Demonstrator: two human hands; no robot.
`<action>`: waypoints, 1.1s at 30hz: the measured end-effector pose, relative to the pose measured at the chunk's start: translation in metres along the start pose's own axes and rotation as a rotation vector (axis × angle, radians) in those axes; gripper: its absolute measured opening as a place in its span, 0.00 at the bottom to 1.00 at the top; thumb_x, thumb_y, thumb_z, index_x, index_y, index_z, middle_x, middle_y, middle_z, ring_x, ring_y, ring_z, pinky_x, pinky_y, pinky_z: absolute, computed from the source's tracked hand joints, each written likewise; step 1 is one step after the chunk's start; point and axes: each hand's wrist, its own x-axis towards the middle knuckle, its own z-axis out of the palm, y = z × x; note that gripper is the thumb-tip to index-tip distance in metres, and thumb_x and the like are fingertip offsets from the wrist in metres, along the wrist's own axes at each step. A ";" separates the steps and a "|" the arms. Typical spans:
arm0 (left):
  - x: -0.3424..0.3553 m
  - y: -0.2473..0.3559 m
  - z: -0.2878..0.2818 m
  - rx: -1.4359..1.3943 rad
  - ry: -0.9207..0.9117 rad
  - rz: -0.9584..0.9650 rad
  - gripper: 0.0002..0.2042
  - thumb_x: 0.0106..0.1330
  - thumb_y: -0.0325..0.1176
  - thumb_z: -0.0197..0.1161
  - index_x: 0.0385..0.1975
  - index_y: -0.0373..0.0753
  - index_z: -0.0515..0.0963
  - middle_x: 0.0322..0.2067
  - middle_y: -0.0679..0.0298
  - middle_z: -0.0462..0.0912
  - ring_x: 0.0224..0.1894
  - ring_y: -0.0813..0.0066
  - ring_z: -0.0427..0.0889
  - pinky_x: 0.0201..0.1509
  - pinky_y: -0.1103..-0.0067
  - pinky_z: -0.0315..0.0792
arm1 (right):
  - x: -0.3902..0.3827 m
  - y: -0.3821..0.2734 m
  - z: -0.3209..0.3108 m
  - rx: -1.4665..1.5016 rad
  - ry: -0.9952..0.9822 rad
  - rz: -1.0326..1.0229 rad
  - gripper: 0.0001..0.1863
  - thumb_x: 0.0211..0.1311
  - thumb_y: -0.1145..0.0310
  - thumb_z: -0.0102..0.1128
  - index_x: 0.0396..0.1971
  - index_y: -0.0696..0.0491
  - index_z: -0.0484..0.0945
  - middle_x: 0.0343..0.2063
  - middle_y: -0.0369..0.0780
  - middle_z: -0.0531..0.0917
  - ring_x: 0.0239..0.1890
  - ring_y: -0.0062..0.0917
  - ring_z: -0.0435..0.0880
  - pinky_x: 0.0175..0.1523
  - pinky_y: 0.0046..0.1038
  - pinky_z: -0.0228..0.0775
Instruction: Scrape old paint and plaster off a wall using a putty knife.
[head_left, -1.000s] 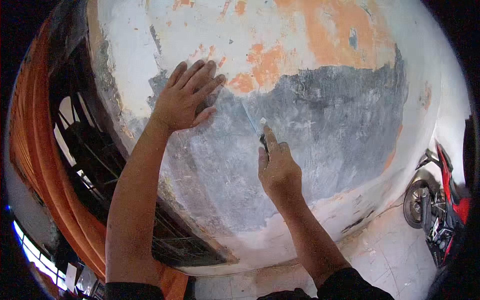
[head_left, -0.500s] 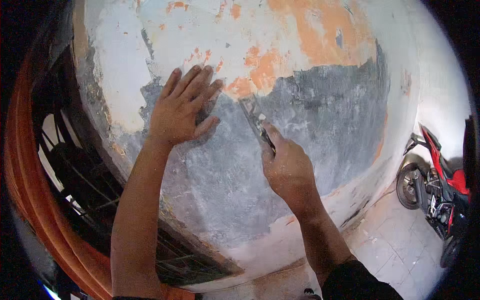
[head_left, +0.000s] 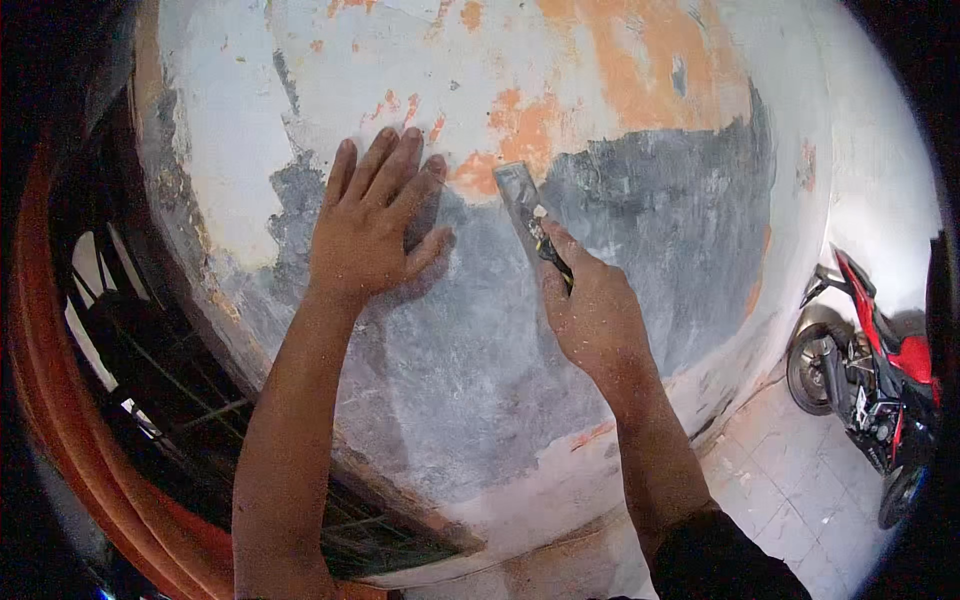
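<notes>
On the wall (head_left: 470, 370), white and orange paint has come away, baring a large grey patch with a ragged upper edge. My left hand (head_left: 372, 225) lies on the wall over the left part of that patch, fingers spread and holding nothing. A scraper (head_left: 520, 195) with a flat metal blade and a dark handle with yellow marks is gripped in my right hand (head_left: 598, 315). Its blade tip is at the border of the orange paint and the bare grey area. Most of the handle is hidden in my closed fingers.
A red and black motorcycle (head_left: 880, 370) stands at the right on a pale tiled floor (head_left: 775, 490). To the left is a dark opening with bars (head_left: 165, 340), and an orange curtain (head_left: 75, 440) hangs beside it.
My right hand and the scraper have shifted slightly right, and the blade's flat face now shows more and sits higher. My left hand stays spread on the wall.
</notes>
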 end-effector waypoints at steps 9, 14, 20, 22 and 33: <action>-0.002 0.002 -0.002 0.006 -0.032 -0.024 0.34 0.65 0.56 0.66 0.70 0.53 0.71 0.75 0.61 0.63 0.78 0.58 0.59 0.82 0.51 0.47 | -0.011 0.006 -0.015 0.099 -0.093 -0.051 0.27 0.72 0.68 0.55 0.70 0.52 0.71 0.58 0.57 0.80 0.59 0.51 0.81 0.62 0.40 0.74; -0.003 -0.001 -0.003 -0.004 -0.026 -0.010 0.33 0.64 0.55 0.67 0.69 0.52 0.72 0.75 0.60 0.64 0.78 0.58 0.59 0.82 0.51 0.48 | -0.013 0.016 -0.008 0.089 -0.082 -0.065 0.28 0.71 0.68 0.56 0.70 0.51 0.71 0.55 0.58 0.82 0.57 0.53 0.82 0.60 0.40 0.76; -0.003 0.001 -0.003 -0.011 -0.031 -0.019 0.32 0.64 0.54 0.67 0.69 0.52 0.73 0.75 0.60 0.64 0.78 0.58 0.60 0.81 0.50 0.48 | 0.000 -0.001 -0.019 0.051 -0.134 0.023 0.27 0.72 0.67 0.57 0.70 0.48 0.72 0.50 0.58 0.84 0.54 0.52 0.85 0.57 0.42 0.77; -0.002 0.000 -0.004 -0.004 -0.034 -0.021 0.32 0.64 0.54 0.66 0.68 0.52 0.73 0.75 0.60 0.64 0.78 0.58 0.60 0.81 0.50 0.49 | -0.011 0.011 -0.016 0.068 -0.130 0.025 0.27 0.71 0.67 0.58 0.69 0.47 0.73 0.49 0.58 0.84 0.54 0.51 0.85 0.57 0.41 0.77; -0.003 0.002 -0.003 0.002 -0.047 -0.033 0.32 0.66 0.55 0.66 0.69 0.53 0.72 0.75 0.61 0.63 0.78 0.59 0.59 0.83 0.53 0.45 | -0.010 0.028 -0.013 0.076 -0.080 -0.137 0.27 0.71 0.64 0.55 0.69 0.46 0.72 0.43 0.56 0.86 0.42 0.52 0.87 0.49 0.49 0.80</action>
